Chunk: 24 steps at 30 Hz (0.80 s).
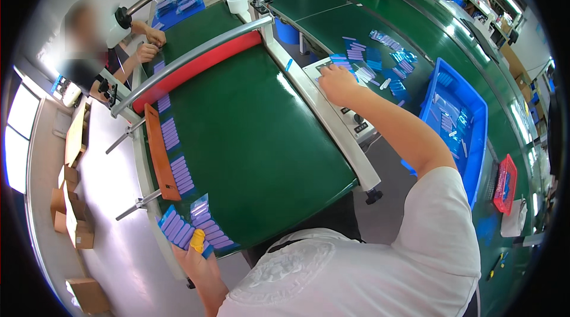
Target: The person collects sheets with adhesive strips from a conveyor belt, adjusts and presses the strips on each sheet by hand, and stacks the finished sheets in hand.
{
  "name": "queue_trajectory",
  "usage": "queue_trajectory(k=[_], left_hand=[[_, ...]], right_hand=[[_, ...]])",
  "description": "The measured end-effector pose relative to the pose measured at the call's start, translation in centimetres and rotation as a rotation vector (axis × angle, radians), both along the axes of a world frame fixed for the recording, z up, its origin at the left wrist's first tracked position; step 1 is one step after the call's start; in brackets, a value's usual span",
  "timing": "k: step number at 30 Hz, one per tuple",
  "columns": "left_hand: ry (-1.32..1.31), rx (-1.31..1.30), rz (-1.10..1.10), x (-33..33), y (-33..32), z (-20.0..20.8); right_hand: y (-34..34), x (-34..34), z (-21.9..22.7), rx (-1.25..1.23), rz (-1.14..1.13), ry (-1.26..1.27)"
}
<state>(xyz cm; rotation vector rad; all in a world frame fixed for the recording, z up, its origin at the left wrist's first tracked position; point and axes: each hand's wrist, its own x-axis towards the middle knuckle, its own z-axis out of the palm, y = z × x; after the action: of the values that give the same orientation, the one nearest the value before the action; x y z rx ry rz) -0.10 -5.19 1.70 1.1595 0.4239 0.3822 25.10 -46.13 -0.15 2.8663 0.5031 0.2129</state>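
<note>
My left hand [199, 262], a yellow cover on its thumb, grips a blue sheet with purple strips [176, 227] at the belt's near left corner. Beside it a similar strip sheet [209, 225] lies on the green conveyor belt [249, 139], its clear film partly lifted. Further up the belt's left side, more purple strip pieces [170, 133] lie in a row along an orange guide bar [159, 154]. My right hand [338, 85] is over the control panel's far end, fingers bent and close together, against loose blue sheets and purple strips [356, 51]. Its fingertips are partly hidden.
A red roller [199, 67] and metal rail cross the belt. Past them a co-worker's hands [151, 47] are at the belt's left edge. A blue bin [482, 133] holding strips stands to the right, with a red basket [506, 183] beyond it. The control panel [356, 124] has knobs.
</note>
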Motion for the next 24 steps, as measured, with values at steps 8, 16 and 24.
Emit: queue_trajectory(k=[8, 16, 24], left_hand=[[0.003, -0.025, 0.018, 2.3, -2.4, 2.0], [0.022, 0.062, -0.020, 2.3, -1.7, -0.4], [0.048, 0.089, 0.054, 1.0, 1.1, -1.2]], right_hand=[[9.6, -6.3, 7.1, 0.703, 0.210, 0.180], [21.5, -12.4, 3.8, 1.503, 0.165, 1.347], [24.8, -12.0, 1.3, 1.475, 0.085, 1.402]])
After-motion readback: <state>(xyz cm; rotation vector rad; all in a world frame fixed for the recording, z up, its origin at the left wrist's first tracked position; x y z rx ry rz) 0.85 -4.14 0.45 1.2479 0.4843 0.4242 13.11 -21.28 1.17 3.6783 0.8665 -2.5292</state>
